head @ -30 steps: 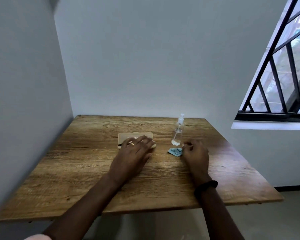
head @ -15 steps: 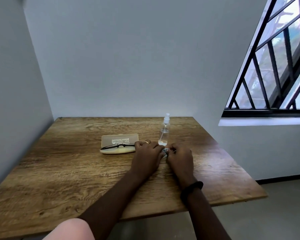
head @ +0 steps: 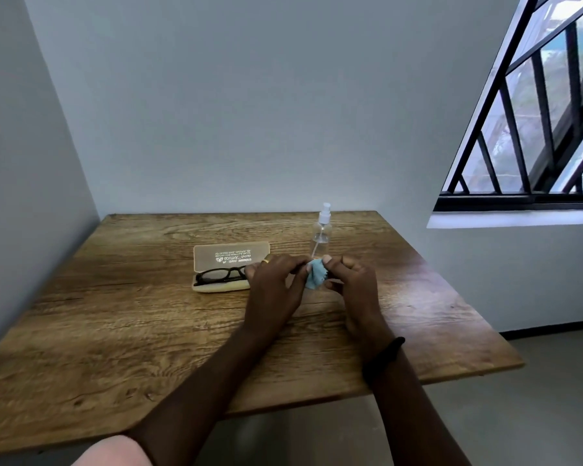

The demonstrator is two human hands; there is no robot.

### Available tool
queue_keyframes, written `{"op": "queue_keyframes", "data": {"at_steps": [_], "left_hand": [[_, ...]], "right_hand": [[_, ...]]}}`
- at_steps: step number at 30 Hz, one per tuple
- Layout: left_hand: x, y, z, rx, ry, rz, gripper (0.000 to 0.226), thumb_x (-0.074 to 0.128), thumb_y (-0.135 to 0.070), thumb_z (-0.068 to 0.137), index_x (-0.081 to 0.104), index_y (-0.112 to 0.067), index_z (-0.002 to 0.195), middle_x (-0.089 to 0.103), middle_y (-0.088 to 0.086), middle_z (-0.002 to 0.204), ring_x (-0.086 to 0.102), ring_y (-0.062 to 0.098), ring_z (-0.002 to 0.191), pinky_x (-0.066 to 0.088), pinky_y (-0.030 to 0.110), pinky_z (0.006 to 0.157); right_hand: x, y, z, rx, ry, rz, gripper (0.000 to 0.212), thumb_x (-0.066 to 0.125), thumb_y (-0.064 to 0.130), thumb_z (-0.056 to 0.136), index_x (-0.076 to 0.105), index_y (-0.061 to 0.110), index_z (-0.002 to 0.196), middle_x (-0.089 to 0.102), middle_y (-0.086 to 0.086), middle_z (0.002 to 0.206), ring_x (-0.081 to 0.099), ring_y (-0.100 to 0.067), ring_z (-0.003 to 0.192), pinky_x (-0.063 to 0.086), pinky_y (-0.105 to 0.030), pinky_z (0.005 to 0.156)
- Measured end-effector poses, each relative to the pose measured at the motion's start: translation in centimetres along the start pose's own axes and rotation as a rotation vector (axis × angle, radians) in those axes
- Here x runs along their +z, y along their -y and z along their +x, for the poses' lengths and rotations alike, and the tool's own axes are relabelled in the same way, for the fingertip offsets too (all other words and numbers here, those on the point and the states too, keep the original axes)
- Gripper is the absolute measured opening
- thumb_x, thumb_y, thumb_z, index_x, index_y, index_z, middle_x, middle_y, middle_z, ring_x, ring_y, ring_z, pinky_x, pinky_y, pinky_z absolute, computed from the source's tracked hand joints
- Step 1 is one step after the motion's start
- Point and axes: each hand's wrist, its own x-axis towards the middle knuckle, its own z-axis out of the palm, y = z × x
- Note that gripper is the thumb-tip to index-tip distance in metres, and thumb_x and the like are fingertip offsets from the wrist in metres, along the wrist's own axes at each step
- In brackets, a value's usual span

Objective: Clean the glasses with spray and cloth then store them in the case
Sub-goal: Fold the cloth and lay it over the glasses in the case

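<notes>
Black-framed glasses (head: 220, 274) lie in the open beige case (head: 231, 256), whose lid stands back with printed text on it. A small light-blue cloth (head: 314, 278) hangs between my two hands just above the table. My left hand (head: 274, 286) pinches its left edge and my right hand (head: 348, 284) pinches its right edge. Right behind the cloth stands a clear spray bottle (head: 321, 234) with a white nozzle, upright, apart from both hands.
The wooden table (head: 148, 331) sits in a corner, with a wall at the left and back. A barred window (head: 532, 129) is at the upper right. The table's front and right edges drop off to a grey floor (head: 535, 398).
My left hand left the case, which now stands open with the glasses showing, and moved right to join my right hand. The cloth was lifted off the table and is held by both hands.
</notes>
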Motion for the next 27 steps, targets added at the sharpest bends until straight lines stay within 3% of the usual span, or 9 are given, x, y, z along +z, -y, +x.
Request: {"op": "queue_keyframes", "data": {"at_steps": [3,6,9,11,13,17,20,22,27], "left_hand": [[-0.2,-0.3,0.3,0.004,-0.028,0.045,0.018,0.062,-0.035,0.099,0.074,-0.031,0.111,0.074,-0.015,0.102,0.061,0.001,0.094,0.041,0.049,0.092],[-0.2,-0.4,0.3,0.012,-0.027,0.074,0.018,0.064,-0.032,0.1,0.074,-0.03,0.115,0.074,-0.014,0.104,0.064,0.004,0.096,0.031,0.037,0.088],[-0.4,-0.8,0.4,0.016,-0.015,0.01,0.018,0.064,-0.025,0.101,0.069,-0.027,0.117,0.071,-0.015,0.1,0.066,0.004,0.091,0.046,0.04,0.086],[-0.6,-1.1,0.6,0.033,-0.01,-0.062,0.012,0.062,-0.018,0.102,0.065,-0.021,0.113,0.069,-0.013,0.096,0.067,0.005,0.086,0.055,0.039,0.077],[-0.6,-1.5,0.6,0.082,-0.009,-0.073,0.009,0.057,-0.012,0.103,0.065,-0.016,0.107,0.069,-0.006,0.095,0.063,0.007,0.082,0.053,0.036,0.07],[-0.6,-1.7,0.4,0.102,-0.002,-0.099,0.019,0.051,-0.007,0.103,0.068,-0.01,0.107,0.07,0.0,0.102,0.06,0.004,0.09,0.049,0.022,0.075],[-0.8,-1.8,0.4,0.018,0.018,-0.149,0.02,0.053,-0.011,0.104,0.07,-0.011,0.114,0.072,-0.007,0.101,0.063,-0.001,0.09,0.049,0.017,0.075],[-1.0,-2.0,0.4,-0.072,0.019,-0.204,0.017,0.059,-0.014,0.103,0.071,-0.017,0.115,0.069,-0.017,0.087,0.064,-0.003,0.08,0.046,0.012,0.066],[-1.5,-2.3,0.5,-0.189,-0.012,-0.361,0.01,0.068,-0.013,0.097,0.072,-0.018,0.105,0.069,-0.012,0.076,0.064,-0.003,0.072,0.046,0.011,0.063]], "right_hand": [[-0.1,0.0,0.0,0.024,-0.004,0.04,0.022,0.065,0.019,0.097,0.076,0.001,0.092,0.075,-0.021,0.095,0.068,-0.021,0.079,0.053,-0.029,0.066],[-0.3,-0.1,0.1,0.019,-0.005,0.05,0.023,0.063,0.021,0.097,0.075,0.002,0.09,0.074,-0.023,0.097,0.068,-0.025,0.082,0.053,-0.034,0.069],[-0.2,-0.1,0.2,0.008,-0.003,0.054,0.028,0.062,0.023,0.099,0.074,-0.001,0.092,0.075,-0.023,0.095,0.07,-0.027,0.082,0.054,-0.037,0.071],[0.0,0.0,0.2,-0.009,-0.004,0.051,0.032,0.061,0.024,0.1,0.072,-0.006,0.093,0.075,-0.022,0.093,0.071,-0.027,0.08,0.056,-0.036,0.069],[0.1,0.1,0.1,-0.027,-0.005,0.063,0.035,0.06,0.024,0.1,0.07,-0.008,0.092,0.075,-0.018,0.088,0.072,-0.026,0.078,0.058,-0.033,0.067],[0.2,0.3,0.0,-0.031,-0.032,0.089,0.035,0.059,0.029,0.1,0.073,-0.001,0.088,0.076,-0.016,0.083,0.074,-0.026,0.074,0.059,-0.03,0.061],[0.3,0.3,0.1,-0.035,-0.058,0.109,0.036,0.061,0.037,0.095,0.073,0.004,0.084,0.075,-0.014,0.08,0.073,-0.026,0.073,0.059,-0.032,0.062],[0.3,0.2,0.2,-0.029,-0.095,0.124,0.038,0.061,0.04,0.093,0.071,0.006,0.082,0.073,-0.014,0.079,0.07,-0.028,0.075,0.057,-0.037,0.068],[0.1,-0.2,0.6,-0.031,-0.149,0.123,0.038,0.061,0.037,0.097,0.072,0.003,0.085,0.071,-0.02,0.084,0.066,-0.031,0.078,0.054,-0.048,0.073]]}}
